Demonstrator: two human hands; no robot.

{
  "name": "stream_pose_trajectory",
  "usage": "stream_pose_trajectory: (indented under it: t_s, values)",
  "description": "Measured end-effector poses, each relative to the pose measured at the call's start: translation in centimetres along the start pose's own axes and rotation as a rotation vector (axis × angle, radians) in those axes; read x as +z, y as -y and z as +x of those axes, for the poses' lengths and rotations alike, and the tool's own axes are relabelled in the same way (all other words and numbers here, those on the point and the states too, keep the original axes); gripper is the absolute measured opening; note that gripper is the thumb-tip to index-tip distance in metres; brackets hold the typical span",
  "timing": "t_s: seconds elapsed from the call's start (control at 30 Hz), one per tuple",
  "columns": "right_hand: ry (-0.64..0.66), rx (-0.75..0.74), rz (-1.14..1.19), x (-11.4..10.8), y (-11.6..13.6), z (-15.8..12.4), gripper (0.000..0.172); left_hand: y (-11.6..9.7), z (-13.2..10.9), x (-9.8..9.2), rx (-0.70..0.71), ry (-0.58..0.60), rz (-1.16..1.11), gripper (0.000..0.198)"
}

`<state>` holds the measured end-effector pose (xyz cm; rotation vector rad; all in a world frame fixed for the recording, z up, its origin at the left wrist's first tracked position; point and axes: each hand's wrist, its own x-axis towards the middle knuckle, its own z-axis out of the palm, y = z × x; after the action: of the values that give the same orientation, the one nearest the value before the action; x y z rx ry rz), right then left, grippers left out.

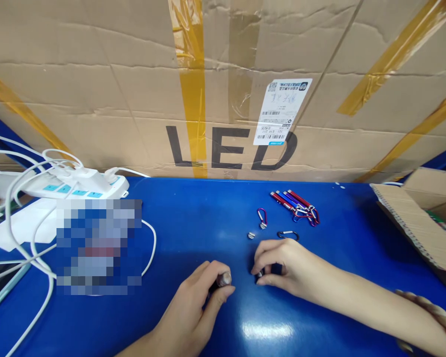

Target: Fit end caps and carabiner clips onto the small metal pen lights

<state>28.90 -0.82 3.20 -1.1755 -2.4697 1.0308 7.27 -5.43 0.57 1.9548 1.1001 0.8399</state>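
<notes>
My left hand (198,302) is closed around a small metal cylinder (225,278), whose round end points out past the thumb and forefinger. To its right, my right hand (278,260) pinches a small dark metallic piece (260,273) low over the blue table; the fingers hide most of it. Just beyond the right hand lies a black carabiner (288,233). A purple-red carabiner (262,216) rests farther back, with a small silver end piece at its lower end. One loose silver cap (251,235) lies nearby. Several slim red and blue penlights (292,200) with carabiners sit together behind.
A large cardboard box (141,99) marked LED walls off the back of the blue table (193,223). At left are a white power strip (85,186), looping white cables (11,213) and a blurred-out item (100,248). An open carton (419,218) stands at right.
</notes>
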Motion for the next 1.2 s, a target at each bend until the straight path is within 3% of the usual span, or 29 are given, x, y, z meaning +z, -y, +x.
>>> stream_pose_trajectory:
  t_s: [0.17, 0.33, 0.47, 0.6, 0.77, 1.2]
  values:
    - [-0.084, 0.016, 0.176, -0.2, 0.8, 0.3, 0.013, 0.2, -0.2, 0.2, 0.047, 0.005, 0.0, 0.012]
    - [-0.113, 0.249, 0.602, 0.1, 2.0, 1.0, 0.026, 0.2, -0.1, 0.1, 0.076, -0.007, -0.005, 0.015]
    - [-0.128, 0.256, 0.826, 0.2, 2.7, 1.4, 0.029, 0.3, 0.0, 0.1, 0.053, 0.012, -0.013, 0.013]
    - [-0.19, 0.149, 0.768, 0.0, 2.9, 1.7, 0.022, 0.5, -0.1, 0.1, 0.034, 0.018, -0.042, 0.012]
    - [-0.254, -0.006, 0.502, 0.0, 3.2, 1.5, 0.009, 0.3, -0.1, 0.1, 0.026, 0.002, -0.055, 0.01]
    - [-0.058, 0.103, 0.3, -1.2, 4.8, 0.8, 0.004, -0.2, -0.2, 0.1, 0.312, -0.064, 0.19, 0.024]
